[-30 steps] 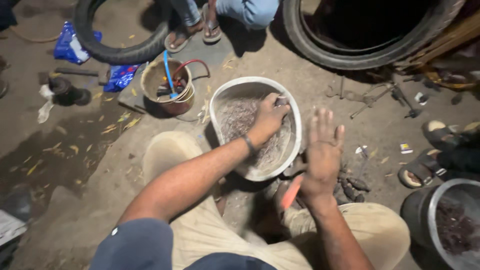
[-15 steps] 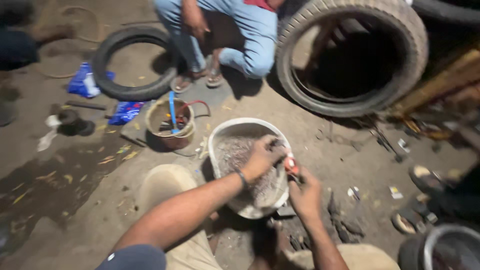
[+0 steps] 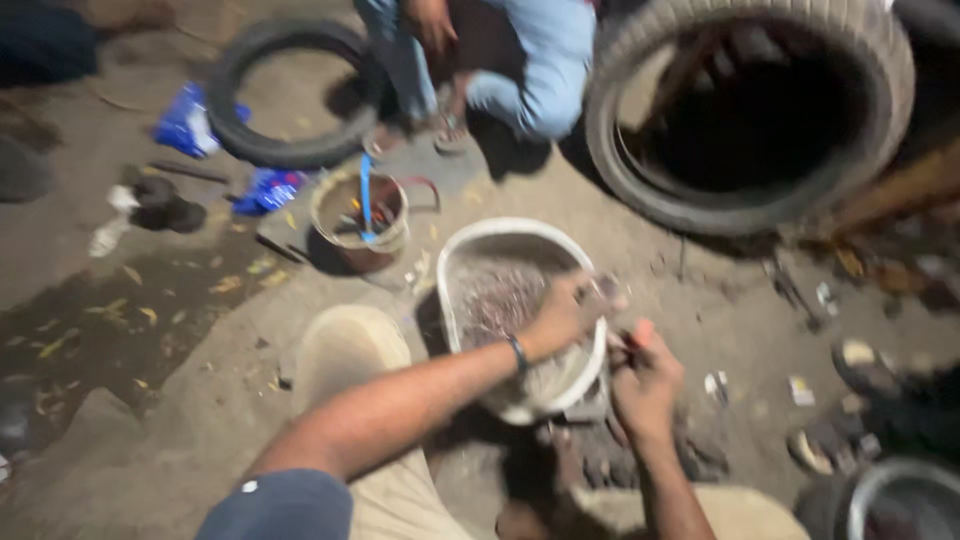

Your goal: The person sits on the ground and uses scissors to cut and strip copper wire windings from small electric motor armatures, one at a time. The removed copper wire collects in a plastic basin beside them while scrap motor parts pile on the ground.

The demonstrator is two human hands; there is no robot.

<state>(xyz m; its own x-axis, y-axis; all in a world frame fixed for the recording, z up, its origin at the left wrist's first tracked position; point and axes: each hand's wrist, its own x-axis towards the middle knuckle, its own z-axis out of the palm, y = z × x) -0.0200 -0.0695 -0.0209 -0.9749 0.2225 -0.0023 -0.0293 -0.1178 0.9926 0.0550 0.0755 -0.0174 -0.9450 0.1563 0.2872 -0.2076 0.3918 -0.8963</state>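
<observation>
Reaching into the white basin [image 3: 470, 250] of small metal bits, left hand [image 3: 565, 312] curled over them; right hand [image 3: 645, 385] fisted round a red-tipped tool [image 3: 640, 330] just beside the rim

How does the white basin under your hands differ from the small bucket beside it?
The white basin is wider, pale and holds greyish bits; the small bucket is narrower, brownish and holds a blue tool. The left hand is in the basin; nothing touches the bucket. Both sit open on the ground.
</observation>
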